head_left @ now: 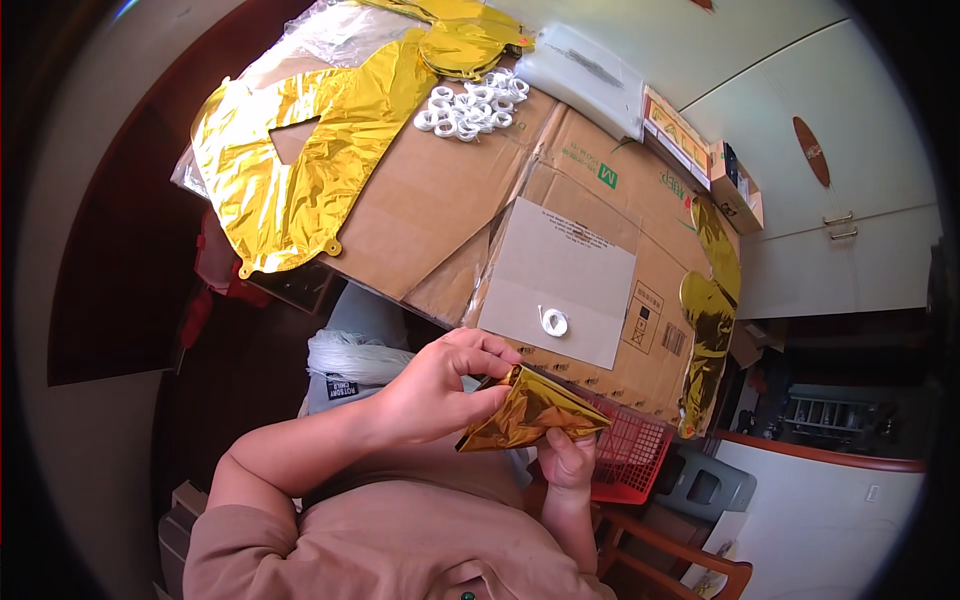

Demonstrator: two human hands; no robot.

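Observation:
A folded piece of gold foil point(530, 412), shiny and creased, is held in front of my body at the cardboard's near edge. My left hand point(455, 385) pinches its upper left corner between thumb and fingers. My right hand point(568, 460) grips its lower right edge, thumb on top and the other fingers partly hidden beneath. Just beyond lies a single white ribbon roll point(553, 321) on a clear plastic bag point(570, 255) with small print. A flat gold foil letter balloon point(310, 150) with a cut-out middle spreads over the far left.
The surface is flattened brown cardboard point(430, 210). Several white ribbon rolls point(470, 108) cluster at the back, near more gold foil point(465, 45). Another gold foil balloon point(708, 320) lies along the right edge. Boxes point(735, 185) line the back right; a red basket point(632, 455) stands below.

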